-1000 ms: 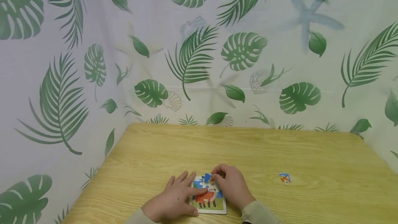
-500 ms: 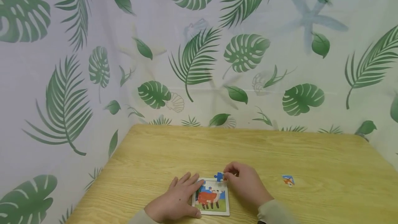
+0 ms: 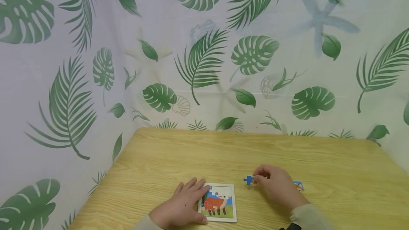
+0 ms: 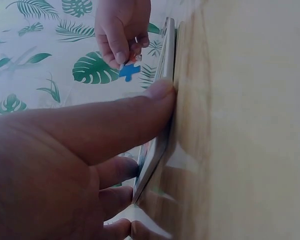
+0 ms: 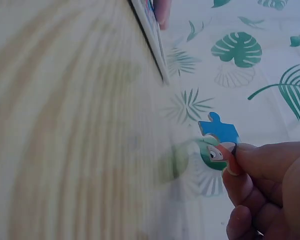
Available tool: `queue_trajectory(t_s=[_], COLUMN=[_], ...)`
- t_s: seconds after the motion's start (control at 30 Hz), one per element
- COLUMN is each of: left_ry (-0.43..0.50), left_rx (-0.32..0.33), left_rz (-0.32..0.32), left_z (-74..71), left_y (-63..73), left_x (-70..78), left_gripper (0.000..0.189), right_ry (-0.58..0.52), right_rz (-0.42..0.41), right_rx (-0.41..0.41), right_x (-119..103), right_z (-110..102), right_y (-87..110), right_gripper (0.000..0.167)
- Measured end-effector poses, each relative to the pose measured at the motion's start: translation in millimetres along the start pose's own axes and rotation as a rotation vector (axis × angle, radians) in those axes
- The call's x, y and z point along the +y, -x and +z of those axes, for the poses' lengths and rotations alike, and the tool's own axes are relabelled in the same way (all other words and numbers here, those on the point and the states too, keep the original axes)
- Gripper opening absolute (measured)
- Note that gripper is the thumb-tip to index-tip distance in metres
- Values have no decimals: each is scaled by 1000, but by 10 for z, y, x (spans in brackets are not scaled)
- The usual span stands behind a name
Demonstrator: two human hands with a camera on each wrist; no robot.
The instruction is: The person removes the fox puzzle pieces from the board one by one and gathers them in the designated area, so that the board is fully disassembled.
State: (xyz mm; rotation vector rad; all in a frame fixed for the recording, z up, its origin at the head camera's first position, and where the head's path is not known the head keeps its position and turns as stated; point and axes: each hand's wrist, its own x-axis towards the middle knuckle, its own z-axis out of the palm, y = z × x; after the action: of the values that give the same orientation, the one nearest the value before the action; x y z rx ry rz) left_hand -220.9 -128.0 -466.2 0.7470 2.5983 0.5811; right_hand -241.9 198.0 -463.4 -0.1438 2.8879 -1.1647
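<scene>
A square jigsaw puzzle (image 3: 218, 205) in a white frame lies on the table, showing a red animal on grass with a bare white patch along its top. My left hand (image 3: 183, 203) rests along the puzzle's left side, fingers spread and straight, thumb at the near left corner. To the right of the frame, my right hand (image 3: 278, 185) pinches a jigsaw piece (image 5: 221, 136) between thumb and fingers. That piece is blue with an orange part and a printed eye. Another jigsaw piece (image 3: 298, 186), blue and orange, lies on the table, partly hidden behind my right hand.
The wooden table (image 3: 179, 152) reaches back to a white curtain (image 3: 271, 20) printed with green leaves. That curtain also runs along the left side. A dark band (image 3: 292, 226) shows at my right wrist.
My right hand has lifted the blue piece away from the top of the puzzle and carried it right, towards the loose piece. My left hand stays at the frame's left side.
</scene>
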Motion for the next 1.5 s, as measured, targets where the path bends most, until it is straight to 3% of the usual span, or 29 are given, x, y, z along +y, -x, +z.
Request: queue_trajectory(t_s=[0.43, 0.83, 1.5], left_ry=[-16, -18, -8], left_rx=[3, 7, 11], left_rz=[14, 20, 34], left_z=[-11, 0, -24], left_y=[18, 18, 64], left_x=[15, -8, 11], left_gripper=[89, 89, 89], right_ry=[118, 240, 250], right_rz=[-7, -113, -106], right_rx=[-17, 90, 108], right_x=[251, 542, 655], right_z=[-219, -338, -286], right_y=[27, -19, -26], right_gripper=[5, 5, 10])
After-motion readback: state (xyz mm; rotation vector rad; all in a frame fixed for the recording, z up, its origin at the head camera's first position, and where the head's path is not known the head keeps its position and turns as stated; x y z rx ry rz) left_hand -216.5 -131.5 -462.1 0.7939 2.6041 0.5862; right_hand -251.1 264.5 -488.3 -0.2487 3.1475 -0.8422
